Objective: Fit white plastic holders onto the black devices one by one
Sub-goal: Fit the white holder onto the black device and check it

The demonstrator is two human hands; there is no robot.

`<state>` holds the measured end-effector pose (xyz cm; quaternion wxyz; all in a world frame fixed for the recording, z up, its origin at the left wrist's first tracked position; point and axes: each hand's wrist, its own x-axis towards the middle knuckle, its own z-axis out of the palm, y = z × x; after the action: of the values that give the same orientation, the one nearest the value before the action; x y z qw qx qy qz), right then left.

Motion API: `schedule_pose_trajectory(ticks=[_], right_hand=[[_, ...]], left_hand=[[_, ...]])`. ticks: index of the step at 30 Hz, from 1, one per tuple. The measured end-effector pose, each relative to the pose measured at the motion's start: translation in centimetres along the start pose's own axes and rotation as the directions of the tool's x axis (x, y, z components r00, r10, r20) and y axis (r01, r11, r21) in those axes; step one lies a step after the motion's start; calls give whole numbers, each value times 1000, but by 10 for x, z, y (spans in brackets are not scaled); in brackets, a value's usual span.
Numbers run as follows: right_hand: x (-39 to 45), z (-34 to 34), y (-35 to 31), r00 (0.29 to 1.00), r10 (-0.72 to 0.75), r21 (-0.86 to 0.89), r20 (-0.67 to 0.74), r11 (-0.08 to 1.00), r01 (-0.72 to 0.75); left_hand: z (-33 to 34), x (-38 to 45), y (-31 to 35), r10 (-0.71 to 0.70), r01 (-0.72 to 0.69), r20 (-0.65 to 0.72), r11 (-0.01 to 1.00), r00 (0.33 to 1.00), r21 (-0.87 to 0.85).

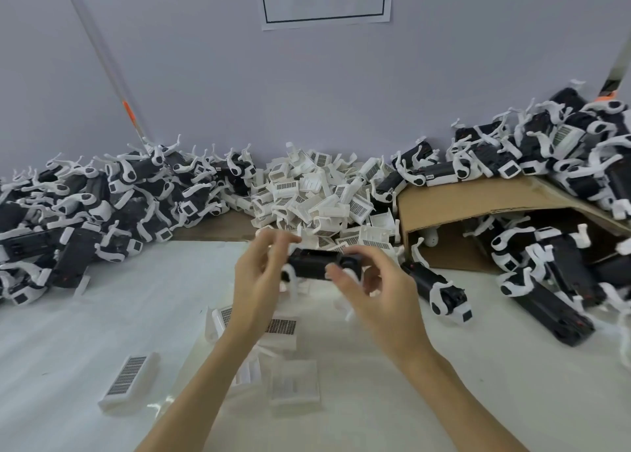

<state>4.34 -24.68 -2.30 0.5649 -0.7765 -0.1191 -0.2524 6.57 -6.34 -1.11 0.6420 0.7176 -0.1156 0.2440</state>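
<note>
1. Right now both hands are raised over the table, holding one black device between them in front of the heap of white holders.
2. Its long axis runs left to right across the view, roughly level.
3. At its left end the left hand has its fingers curled, thumb and fingertips seeming to pinch that end; the exact contact is blurred.
4. On the other end, the right hand curls around the rounded part, with white plastic showing just under the body.
5. Whether a holder is already seated on this device cannot be told.
6. Loose holders lie on the table below and to the left, nearer the left hand, so that hand looks best placed to fetch one.
7. More devices with white parts are piled left and right.
</note>
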Motion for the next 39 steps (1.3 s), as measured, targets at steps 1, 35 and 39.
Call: schedule_pose_trajectory(ticks=[1,35,39], right_hand=[[2,-2,0,996,83,69,-18,994,-82],[25,-29,24,917,354,386,186,832,-399],[28,-29,23,894,412,502,176,744,-441]], left_hand=[[3,-3,-1,2,-6,68,999,998,51],[-1,9,-9,-375,369,-21,919,927,-140],[2,3,-4,-305,319,147,944,941,-85]])
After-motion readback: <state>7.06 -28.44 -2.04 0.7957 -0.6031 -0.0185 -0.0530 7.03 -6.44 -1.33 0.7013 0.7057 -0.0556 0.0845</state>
